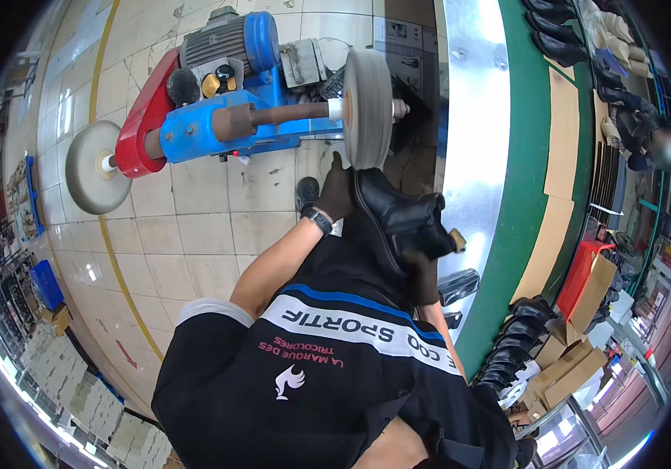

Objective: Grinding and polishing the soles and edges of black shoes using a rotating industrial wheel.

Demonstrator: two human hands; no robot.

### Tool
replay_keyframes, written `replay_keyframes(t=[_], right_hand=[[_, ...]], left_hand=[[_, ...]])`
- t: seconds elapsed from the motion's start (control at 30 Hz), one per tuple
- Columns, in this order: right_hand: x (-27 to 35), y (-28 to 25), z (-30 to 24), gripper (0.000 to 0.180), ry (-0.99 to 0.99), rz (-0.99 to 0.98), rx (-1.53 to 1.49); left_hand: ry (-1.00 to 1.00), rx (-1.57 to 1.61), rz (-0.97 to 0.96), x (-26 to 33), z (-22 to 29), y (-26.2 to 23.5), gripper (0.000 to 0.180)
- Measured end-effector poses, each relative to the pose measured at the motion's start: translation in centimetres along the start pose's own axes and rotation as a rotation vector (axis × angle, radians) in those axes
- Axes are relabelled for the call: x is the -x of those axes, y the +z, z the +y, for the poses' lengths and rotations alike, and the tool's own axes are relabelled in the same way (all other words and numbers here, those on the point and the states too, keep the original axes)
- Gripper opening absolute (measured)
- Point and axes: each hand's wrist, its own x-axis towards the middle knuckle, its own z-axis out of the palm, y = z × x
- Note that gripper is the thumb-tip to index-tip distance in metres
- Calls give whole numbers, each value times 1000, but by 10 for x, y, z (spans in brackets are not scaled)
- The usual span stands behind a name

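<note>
A black leather ankle boot [402, 213] lies sideways in front of me, its shaft opening toward the right. Its toe meets the lower edge of a grey buffing wheel [368, 109]; whether the wheel is spinning I cannot tell. My left hand [336, 192], in a dark glove, grips the boot near the toe on the sole side, thumb pointing up beside the wheel. Around the heel end is my right hand [423, 277], also gloved, closed on the boot with its fingers partly hidden. Something tan [457, 240] sticks out at the shaft opening.
The blue polishing machine [195, 129] carries a motor [230, 43], a red belt guard [144, 117] and a second, pale wheel [97, 166]. Right of me runs a metal-topped bench [476, 117] beside a green surface [519, 148]. Several black boots [517, 336] stand lower right, near cardboard boxes [566, 375].
</note>
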Motion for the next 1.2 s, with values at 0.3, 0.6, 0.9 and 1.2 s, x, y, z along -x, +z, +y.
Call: replay_keyframes(t=[0.3,0.6,0.9,1.2], right_hand=[[-88,29,-22,49,430,-244,-765],[-129,22,15,43,559,-163,-447],[-81,61,48,42,-133,-166,49],[-87,81,56,43,348,-287,-1043]], left_hand=[[207,-465,676,-11,41,-31,42],[1200,-1827,863,19,43,22,15],[1468,-1954,609,3,31,90,11],[1607,-2158,256,-13,4,137,12]])
